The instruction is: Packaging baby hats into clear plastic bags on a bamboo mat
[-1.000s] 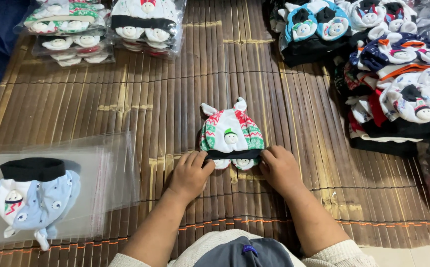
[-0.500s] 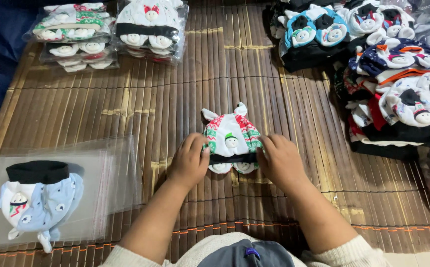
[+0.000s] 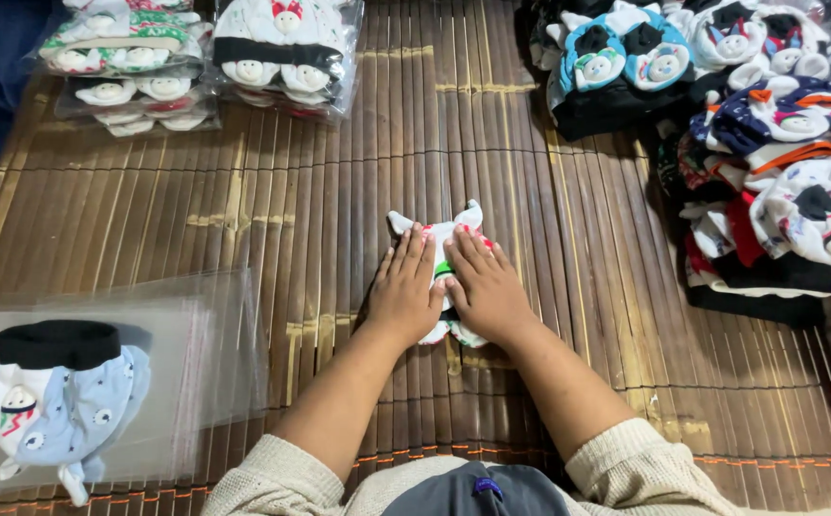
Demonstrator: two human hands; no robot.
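A small white, red and green patterned baby hat (image 3: 439, 227) with two knotted ears lies flat on the bamboo mat (image 3: 339, 220). My left hand (image 3: 404, 290) and my right hand (image 3: 484, 285) lie side by side, palms down, pressing on top of the hat. Their fingers are spread and point away from me. Only the hat's ears, a strip between the hands and its lower edge show; the rest is hidden under the hands.
A light blue hat with a black band (image 3: 53, 397) lies on clear plastic bags (image 3: 196, 363) at the near left. Bagged hat stacks (image 3: 124, 57) (image 3: 287, 48) sit at the far left. Loose hat piles (image 3: 778, 143) fill the right side.
Both hands have slid from the hat's black lower band up onto its body and come together, now covering most of it. The hat has stayed in place.
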